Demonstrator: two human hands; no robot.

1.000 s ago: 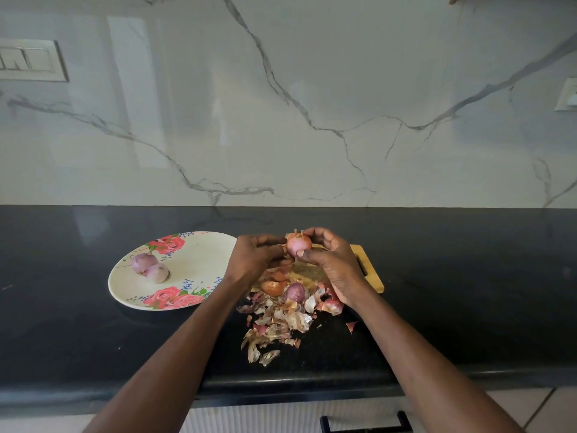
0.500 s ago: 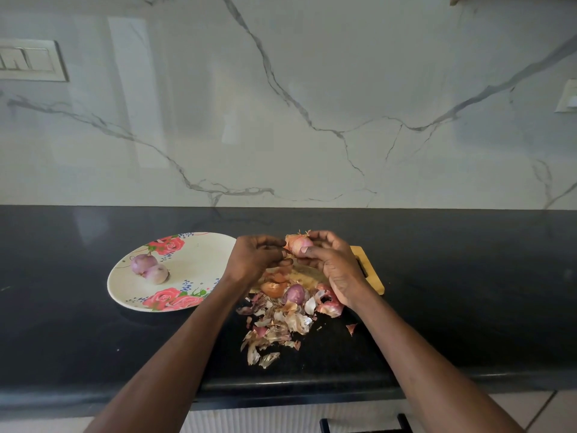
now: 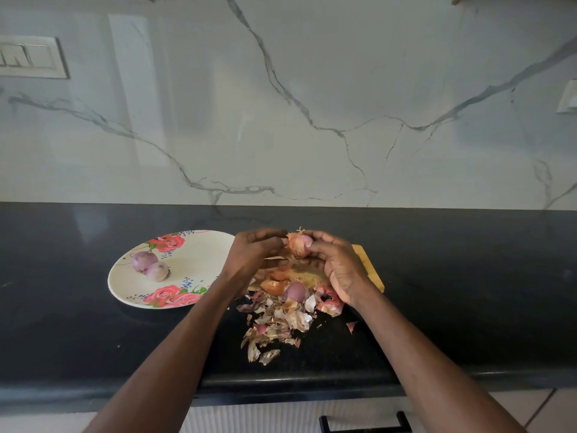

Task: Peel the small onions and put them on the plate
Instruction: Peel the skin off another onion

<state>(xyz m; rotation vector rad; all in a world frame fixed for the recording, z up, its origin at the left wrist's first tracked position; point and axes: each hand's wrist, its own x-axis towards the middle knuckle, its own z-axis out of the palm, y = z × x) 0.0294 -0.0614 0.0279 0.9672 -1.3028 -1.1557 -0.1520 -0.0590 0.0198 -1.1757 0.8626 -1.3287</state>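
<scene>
Fingertips of the left hand (image 3: pixel 254 253) curl in toward the small onion (image 3: pixel 298 244), and whether they pinch its loose skin cannot be told. The right hand (image 3: pixel 335 267) holds that onion, thumb and fingers wrapped round it, above a wooden cutting board (image 3: pixel 368 270) that is mostly hidden under the hands and the peels (image 3: pixel 281 320). A purple onion (image 3: pixel 295 291) lies among those peels on the black counter (image 3: pixel 468 276). To the left, a rose-patterned plate (image 3: pixel 199 254) carries two peeled onions (image 3: pixel 150 265) touching each other. A switch plate (image 3: pixel 31 57) on the marble wall (image 3: pixel 281 104) is cut off at the left edge, another at the right. No writing is readable.
</scene>
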